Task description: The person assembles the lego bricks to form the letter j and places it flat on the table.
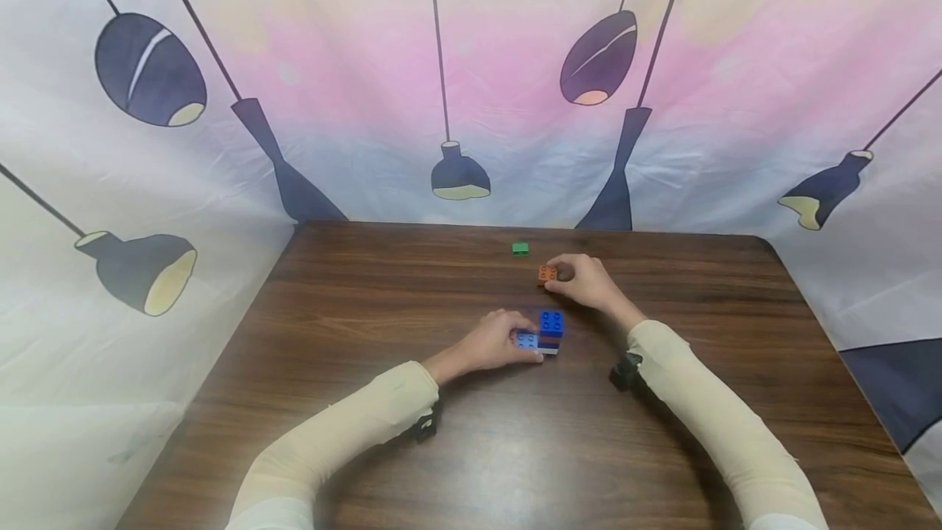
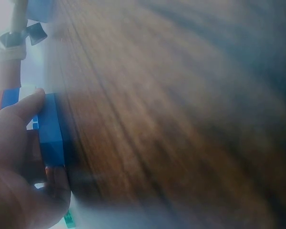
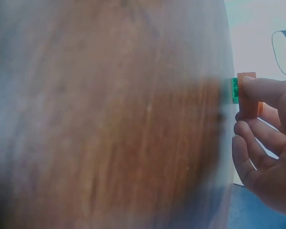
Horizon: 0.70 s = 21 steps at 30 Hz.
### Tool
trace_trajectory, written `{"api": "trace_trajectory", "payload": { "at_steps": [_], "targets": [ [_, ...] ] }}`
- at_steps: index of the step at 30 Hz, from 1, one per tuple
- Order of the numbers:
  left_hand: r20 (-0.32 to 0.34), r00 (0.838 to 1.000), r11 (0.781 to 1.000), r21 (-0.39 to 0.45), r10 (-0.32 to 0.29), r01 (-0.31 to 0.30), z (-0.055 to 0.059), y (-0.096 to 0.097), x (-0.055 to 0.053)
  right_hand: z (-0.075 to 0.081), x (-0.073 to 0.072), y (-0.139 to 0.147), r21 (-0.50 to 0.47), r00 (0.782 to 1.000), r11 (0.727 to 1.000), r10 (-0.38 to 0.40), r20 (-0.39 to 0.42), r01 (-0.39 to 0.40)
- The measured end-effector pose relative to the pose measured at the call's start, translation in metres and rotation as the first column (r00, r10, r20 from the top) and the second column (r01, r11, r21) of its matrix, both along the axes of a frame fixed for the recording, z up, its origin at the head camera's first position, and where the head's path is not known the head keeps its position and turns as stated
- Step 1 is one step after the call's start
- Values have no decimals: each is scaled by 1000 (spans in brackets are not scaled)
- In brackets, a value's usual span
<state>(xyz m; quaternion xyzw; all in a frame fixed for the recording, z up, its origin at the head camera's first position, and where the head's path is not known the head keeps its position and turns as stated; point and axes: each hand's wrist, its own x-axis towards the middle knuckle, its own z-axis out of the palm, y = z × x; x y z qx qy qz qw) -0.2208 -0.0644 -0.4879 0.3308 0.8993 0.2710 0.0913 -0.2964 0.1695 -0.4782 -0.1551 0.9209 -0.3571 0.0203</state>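
Near the middle of the table, my left hand (image 1: pixel 491 340) pinches a light blue brick (image 1: pixel 527 340) between thumb and fingers. Against that brick's right side stands a short stack of bricks with a dark blue brick (image 1: pixel 551 322) on top and reddish, blue and whitish layers beneath. In the left wrist view, the blue brick (image 2: pixel 51 131) lies low by the table surface, and the fingers partly hide the stack. Farther back, my right hand (image 1: pixel 589 280) holds an orange brick (image 1: pixel 547 274) by its edges, seen also in the right wrist view as an orange block (image 3: pixel 248 95).
A small green brick (image 1: pixel 520 249) sits behind the orange one, near the back edge of the brown wooden table (image 1: pixel 368 276). Hanging cloth printed with lamps (image 1: pixel 460 174) surrounds the table at the back and sides.
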Motion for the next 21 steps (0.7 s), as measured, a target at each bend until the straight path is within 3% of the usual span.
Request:
{"api": "trace_trajectory", "payload": {
  "at_steps": [21],
  "targets": [
    [-30, 999, 1000, 3, -11, 11, 1, 1, 1, 38, 29, 16, -50, 997, 998, 22, -69, -25]
  ]
}}
